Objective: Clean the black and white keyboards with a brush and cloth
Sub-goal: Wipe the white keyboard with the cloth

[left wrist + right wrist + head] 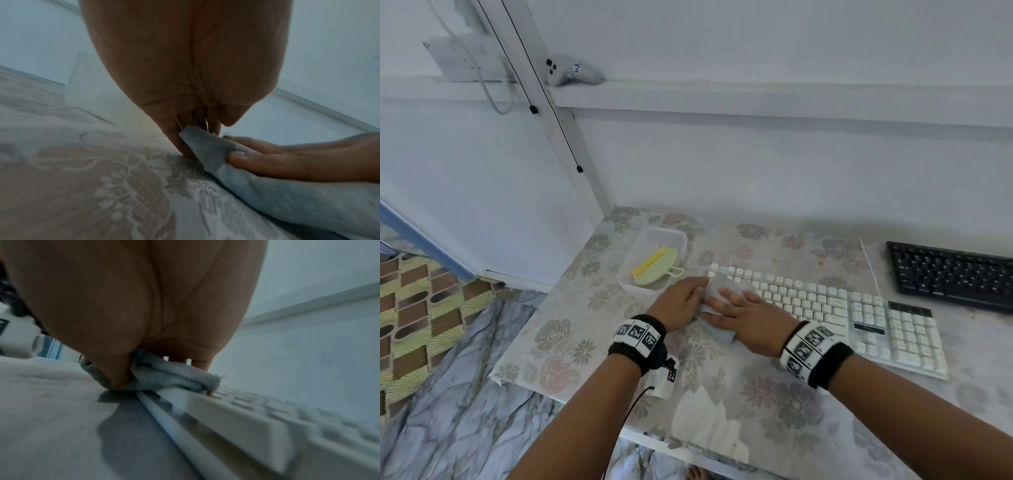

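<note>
A grey-blue cloth (714, 291) (267, 194) (168, 376) lies over the left end of the white keyboard (825, 305) (246, 418) and hangs onto the table in front of it. My right hand (746, 318) (144, 296) lies on top of the cloth, fingers stretched over it and thumb dug into its folds. My left hand (681, 296) (185, 81) sits just left of it and pinches the cloth's end with its fingertips. The black keyboard (952, 274) rests at the far right. A yellow-green brush (655, 267) lies in a clear plastic tub (630, 253).
The table (722, 394) has a floral cover and stands against a pale wall. The tub sits just behind my left hand. A thin white cable (868, 263) runs between the two keyboards. The table's left edge drops to a marbled floor (465, 394).
</note>
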